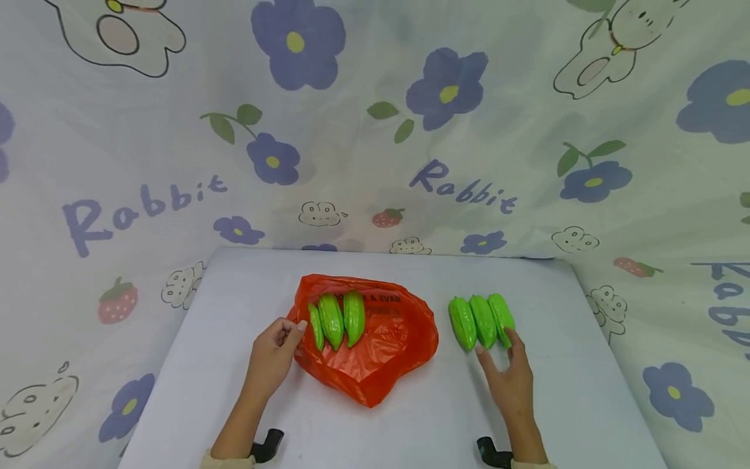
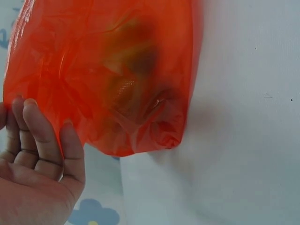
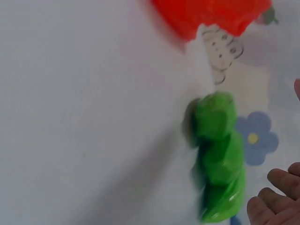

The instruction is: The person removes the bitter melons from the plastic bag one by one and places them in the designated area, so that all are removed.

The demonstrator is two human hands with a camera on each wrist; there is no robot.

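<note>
A red plastic bag (image 1: 404,355) lies spread on the white table with its mouth open. On it are three glossy green ridged pods (image 1: 331,321), side by side at its left part. My left hand (image 1: 274,355) pinches the bag's left rim between thumb and fingers; in the left wrist view the bag (image 2: 61,61) hangs before the fingers, the pods dim through it. To the right of the bag lie three more green pods (image 1: 483,320) in a row. My right hand (image 1: 511,381) is at their near end, thumb and fingers spread, fingertips close to the rightmost pod.
The white table (image 1: 375,436) ends at a back edge against a hanging cloth (image 1: 351,150) printed with flowers and rabbits. Black curved pieces (image 1: 268,445) sit by each wrist.
</note>
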